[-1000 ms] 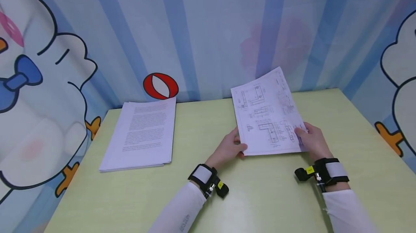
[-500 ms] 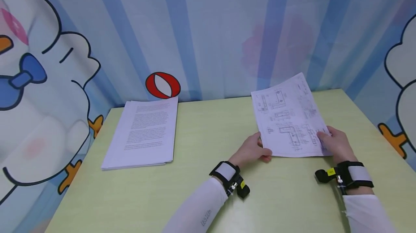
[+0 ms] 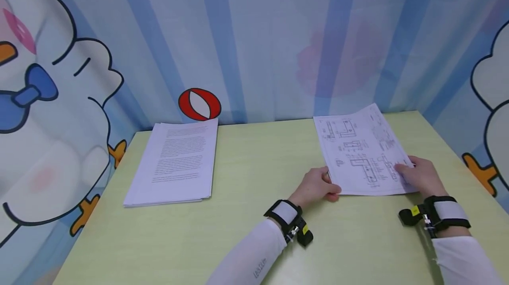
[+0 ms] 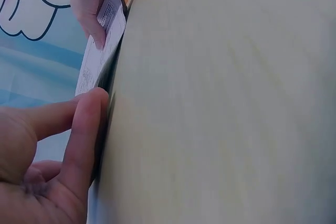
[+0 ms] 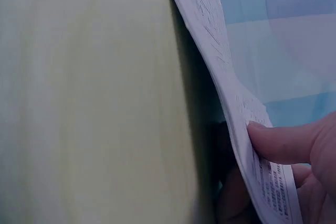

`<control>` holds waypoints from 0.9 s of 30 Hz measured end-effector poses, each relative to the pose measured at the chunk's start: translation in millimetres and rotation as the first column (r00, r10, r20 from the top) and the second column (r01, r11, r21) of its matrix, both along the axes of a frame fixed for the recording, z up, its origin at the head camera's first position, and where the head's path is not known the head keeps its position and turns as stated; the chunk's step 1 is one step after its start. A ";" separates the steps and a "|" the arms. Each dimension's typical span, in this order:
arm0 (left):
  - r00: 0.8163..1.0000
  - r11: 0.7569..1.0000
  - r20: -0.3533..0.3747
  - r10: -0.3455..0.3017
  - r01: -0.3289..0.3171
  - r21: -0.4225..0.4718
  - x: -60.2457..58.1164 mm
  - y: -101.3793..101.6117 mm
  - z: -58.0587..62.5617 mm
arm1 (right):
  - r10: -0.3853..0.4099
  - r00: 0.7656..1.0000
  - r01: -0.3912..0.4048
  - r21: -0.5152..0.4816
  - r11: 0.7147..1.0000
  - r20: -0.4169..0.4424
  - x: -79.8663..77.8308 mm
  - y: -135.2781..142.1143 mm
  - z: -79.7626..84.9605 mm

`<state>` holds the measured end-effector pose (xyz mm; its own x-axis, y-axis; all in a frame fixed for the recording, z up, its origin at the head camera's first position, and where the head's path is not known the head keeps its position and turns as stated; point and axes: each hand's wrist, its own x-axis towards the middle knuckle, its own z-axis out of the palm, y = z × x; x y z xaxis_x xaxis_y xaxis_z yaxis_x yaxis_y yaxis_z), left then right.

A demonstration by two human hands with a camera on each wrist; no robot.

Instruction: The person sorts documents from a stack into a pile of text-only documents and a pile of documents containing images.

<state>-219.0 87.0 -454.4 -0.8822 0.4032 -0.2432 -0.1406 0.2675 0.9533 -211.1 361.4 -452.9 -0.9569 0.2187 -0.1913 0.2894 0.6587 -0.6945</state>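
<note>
A thin stack of paper sheets (image 3: 358, 157), its top sheet printed with technical drawings, is held by both hands at the right of the table. My left hand (image 3: 316, 186) pinches its near left corner between thumb and fingers. On the right edge, my right hand (image 3: 423, 176) grips with the thumb (image 5: 281, 142) on top and the fingers underneath, partly in shadow. In the right wrist view the stack (image 5: 220, 72) bends, with a dark gap between it and the table. The left wrist view shows the left fingers (image 4: 84, 129) close to the tabletop.
Another stack of paper (image 3: 175, 165), printed with lines of text, lies on the left of the pale green table (image 3: 246, 232). A blue striped curtain (image 3: 270, 42) with cartoon figures stands right behind the table's far edge.
Both hands have moved right with the drawing sheets and lowered them towards the table. The stack of text pages stays where it was.
</note>
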 end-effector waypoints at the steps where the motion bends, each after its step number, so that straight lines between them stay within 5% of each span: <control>1: 1.000 1.000 -0.008 0.001 -0.001 -0.014 0.4 -0.7 1.2 | 0.011 1.000 -0.011 0.009 1.000 -0.005 0.9 -0.4 1.8; 11: 0.999 0.995 -0.014 0.028 -0.030 -0.097 1.9 -9.2 10.6 | 0.073 0.997 -0.070 0.204 0.977 -0.009 5.3 -6.8 11.0; 22: 0.995 0.992 0.020 0.100 -0.099 -0.077 0.4 -11.0 5.9 | 0.084 0.995 -0.067 0.281 0.957 -0.049 8.3 -15.7 20.0; 27: 0.994 0.984 -0.037 0.106 -0.110 -0.142 3.5 -26.5 11.5 | 0.086 0.980 -0.035 0.271 0.962 -0.179 8.0 -26.6 21.1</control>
<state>-215.6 60.5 -442.9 -0.9261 0.2681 -0.2654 -0.1489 0.3866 0.9102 -203.1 334.8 -431.7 -0.9829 0.1772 0.0496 0.1243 0.8385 -0.5306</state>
